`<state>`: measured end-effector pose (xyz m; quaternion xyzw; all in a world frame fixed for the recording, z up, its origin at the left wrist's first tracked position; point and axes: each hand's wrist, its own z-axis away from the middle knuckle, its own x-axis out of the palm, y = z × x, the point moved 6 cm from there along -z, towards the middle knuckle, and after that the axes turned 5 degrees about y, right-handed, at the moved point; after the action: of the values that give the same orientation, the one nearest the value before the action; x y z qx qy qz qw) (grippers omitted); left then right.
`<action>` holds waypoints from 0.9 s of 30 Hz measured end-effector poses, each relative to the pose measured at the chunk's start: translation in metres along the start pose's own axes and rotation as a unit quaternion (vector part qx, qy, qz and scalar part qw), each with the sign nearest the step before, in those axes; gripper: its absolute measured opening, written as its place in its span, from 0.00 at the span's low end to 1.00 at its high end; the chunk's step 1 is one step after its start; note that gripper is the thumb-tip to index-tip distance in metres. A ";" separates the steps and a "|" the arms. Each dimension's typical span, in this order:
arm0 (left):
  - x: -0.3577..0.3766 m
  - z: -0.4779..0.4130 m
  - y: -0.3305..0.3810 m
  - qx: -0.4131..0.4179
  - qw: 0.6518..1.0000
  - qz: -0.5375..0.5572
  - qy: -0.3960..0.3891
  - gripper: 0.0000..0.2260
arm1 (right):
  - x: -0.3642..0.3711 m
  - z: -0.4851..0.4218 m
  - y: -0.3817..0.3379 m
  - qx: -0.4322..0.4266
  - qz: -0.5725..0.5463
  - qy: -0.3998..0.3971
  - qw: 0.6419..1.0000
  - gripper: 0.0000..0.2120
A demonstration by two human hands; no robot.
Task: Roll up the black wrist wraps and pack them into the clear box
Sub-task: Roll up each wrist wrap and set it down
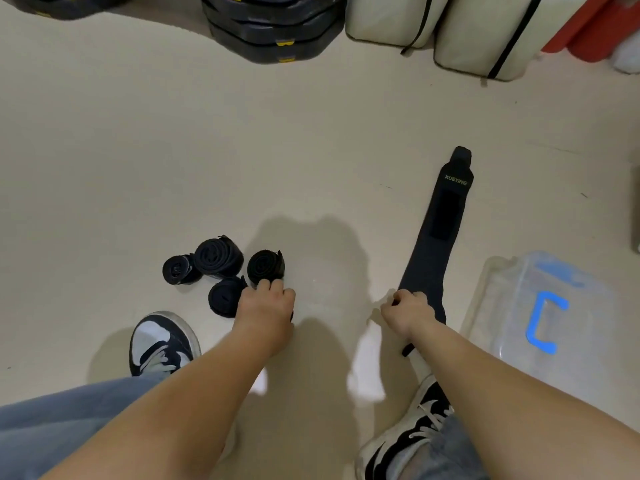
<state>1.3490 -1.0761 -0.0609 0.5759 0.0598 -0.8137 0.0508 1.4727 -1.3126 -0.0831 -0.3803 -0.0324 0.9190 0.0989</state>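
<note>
Several rolled black wrist wraps (214, 258) lie together on the pale floor, left of centre. My left hand (266, 303) reaches down among them, fingers curled on the nearest roll (266, 266). One unrolled black wrist wrap (440, 230) with yellow lettering stretches away across the floor. My right hand (408, 313) grips its near end. The clear box (540, 317), with a blue latch on its lid, sits at the right beside that wrap.
My two sneakered feet (161, 344) frame the hands. At the back stand stacked black cases (273, 29) with yellow clips, cream padded bags (485, 39) and a red object (588, 26) in the far right corner.
</note>
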 end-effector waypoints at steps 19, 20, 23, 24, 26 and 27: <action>0.031 -0.054 0.104 -0.141 0.882 0.395 -0.214 0.24 | 0.011 -0.001 0.044 0.045 -0.250 0.056 0.965 0.12; 0.033 -0.057 0.109 -0.158 0.869 0.419 -0.210 0.24 | 0.014 -0.004 0.054 0.080 -0.269 0.048 0.959 0.14; 0.040 -0.062 0.120 -0.192 0.843 0.456 -0.210 0.23 | 0.035 -0.007 0.065 0.175 -0.378 -0.042 0.908 0.11; 0.041 -0.062 0.123 -0.199 0.841 0.457 -0.211 0.23 | 0.041 -0.007 0.065 0.190 -0.399 -0.065 0.894 0.12; 0.044 -0.062 0.125 -0.217 0.833 0.463 -0.212 0.22 | 0.047 -0.009 0.067 0.204 -0.422 -0.078 0.880 0.12; 0.045 -0.061 0.126 -0.224 0.829 0.466 -0.213 0.22 | 0.049 -0.010 0.068 0.208 -0.438 -0.077 0.871 0.11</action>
<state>1.4095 -1.1916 -0.1285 0.3204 -0.0475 -0.7606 0.5627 1.4354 -1.3691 -0.1329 -0.2255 -0.0117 0.7935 0.5651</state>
